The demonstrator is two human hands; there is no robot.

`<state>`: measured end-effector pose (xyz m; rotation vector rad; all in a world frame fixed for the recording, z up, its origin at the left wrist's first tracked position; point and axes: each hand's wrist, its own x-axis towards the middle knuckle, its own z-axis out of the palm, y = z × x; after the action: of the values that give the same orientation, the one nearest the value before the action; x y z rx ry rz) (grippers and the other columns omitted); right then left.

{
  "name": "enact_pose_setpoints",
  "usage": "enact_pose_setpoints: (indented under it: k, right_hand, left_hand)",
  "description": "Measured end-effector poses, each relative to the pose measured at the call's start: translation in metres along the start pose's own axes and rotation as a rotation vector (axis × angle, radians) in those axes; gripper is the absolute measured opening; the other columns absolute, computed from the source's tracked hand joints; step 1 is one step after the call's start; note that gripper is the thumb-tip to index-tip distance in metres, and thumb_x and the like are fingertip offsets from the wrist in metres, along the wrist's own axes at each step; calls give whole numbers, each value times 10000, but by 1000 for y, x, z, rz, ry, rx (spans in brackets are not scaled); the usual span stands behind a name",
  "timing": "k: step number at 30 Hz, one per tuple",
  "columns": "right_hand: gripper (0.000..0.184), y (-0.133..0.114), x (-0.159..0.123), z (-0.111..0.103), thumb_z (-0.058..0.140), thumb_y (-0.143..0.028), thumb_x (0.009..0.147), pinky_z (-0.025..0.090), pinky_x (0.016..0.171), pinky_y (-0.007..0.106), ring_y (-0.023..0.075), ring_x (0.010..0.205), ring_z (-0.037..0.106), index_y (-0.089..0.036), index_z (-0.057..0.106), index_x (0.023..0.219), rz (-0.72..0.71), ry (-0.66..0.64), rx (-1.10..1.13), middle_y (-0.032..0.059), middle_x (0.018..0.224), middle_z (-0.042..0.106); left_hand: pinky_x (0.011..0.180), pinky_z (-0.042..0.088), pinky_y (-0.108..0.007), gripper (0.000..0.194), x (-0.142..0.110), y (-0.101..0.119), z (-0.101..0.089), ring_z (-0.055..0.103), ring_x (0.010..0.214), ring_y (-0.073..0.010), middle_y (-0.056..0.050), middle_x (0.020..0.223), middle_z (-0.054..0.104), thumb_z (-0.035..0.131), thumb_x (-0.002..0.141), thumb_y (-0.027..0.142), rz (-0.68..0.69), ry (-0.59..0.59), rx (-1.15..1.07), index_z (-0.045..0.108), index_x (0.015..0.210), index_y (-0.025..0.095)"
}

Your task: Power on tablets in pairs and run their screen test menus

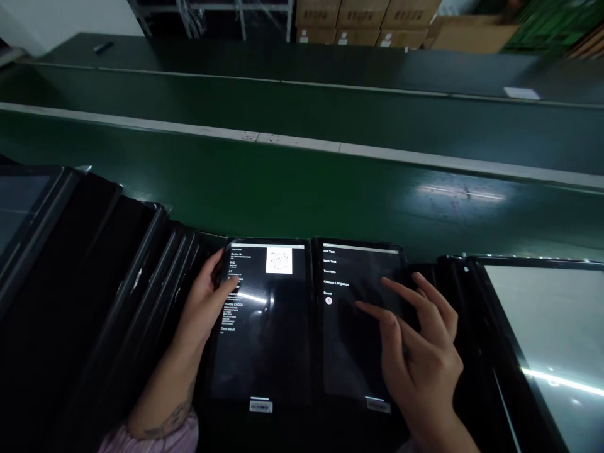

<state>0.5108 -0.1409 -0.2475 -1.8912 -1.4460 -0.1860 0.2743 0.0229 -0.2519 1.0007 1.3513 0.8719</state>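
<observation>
Two black tablets lie side by side, screens lit. The left tablet (259,321) shows a test info page with a QR code (279,260), and the right tablet (358,321) shows a short menu list. My left hand (202,299) rests on the left edge of the left tablet, its fingertips on the screen. My right hand (415,333) hovers over the right part of the right tablet, with its fingers spread and the index finger pointing across the screen. Neither hand visibly grips anything.
More dark tablets (108,251) overlap in a row to the left, and a large tablet (533,340) lies to the right. A green conveyor belt (302,189) with pale rails runs behind them. Cardboard boxes (363,19) are stacked beyond it.
</observation>
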Motion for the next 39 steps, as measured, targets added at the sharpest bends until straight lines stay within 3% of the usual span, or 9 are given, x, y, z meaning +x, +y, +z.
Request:
enact_pose_setpoints:
  k: [3,9,13,20,28,34,39]
  right_hand:
    - [312,0,0,0,483,-182,1032,465,1034,530,361,1381,452,-166,786,960,11,2,10,116,1254,648]
    - [304,-3,2,1,487,-182,1029,464,1039,510,354,1381,454,-148,783,966,3,-13,28,130,1255,642]
    - [312,-5,6,1,484,-203,1035,466,1027,521,357,1371,457,-155,781,953,17,-11,12,127,1242,642]
    - [410,-2,14,9,409,-335,1066,417,1056,668,433,1414,357,-125,758,1111,91,-81,-78,187,1336,559]
    - [445,6,21,25,373,-342,1073,290,1138,720,462,1486,205,-120,736,1198,119,-134,-161,214,1479,426]
    - [415,6,16,10,397,-317,1069,336,1119,697,428,1471,275,-111,746,1159,102,-34,-129,210,1414,515]
    - [396,8,9,8,418,-327,1064,369,1085,701,438,1454,305,-125,748,1148,105,-42,-109,199,1398,531]
  left_hand:
    - [1114,458,-441,748,-1,1,1,563,1328,-330,-92,1346,684,882,664,296,8,-29,-11,625,1362,212]
    - [1191,358,-415,405,5,2,2,515,1381,-298,-46,1303,713,793,717,285,70,44,-110,786,1119,231]
    - [1181,375,-439,419,12,4,6,571,1328,-300,-42,1231,746,783,725,250,49,84,-93,781,1145,243]
    - [1131,440,-476,474,15,6,10,649,1226,-306,-56,1204,756,795,744,238,1,94,-74,746,1216,229]
    - [1206,329,-392,292,18,-2,2,558,1344,-248,2,1247,740,735,820,276,78,71,-79,793,1106,292]
    - [1215,305,-401,304,17,-5,0,546,1355,-256,-1,1271,729,749,814,293,98,48,-96,790,1115,301]
    - [1200,334,-433,349,17,-4,1,575,1323,-280,-17,1257,736,770,789,302,76,58,-102,783,1137,289]
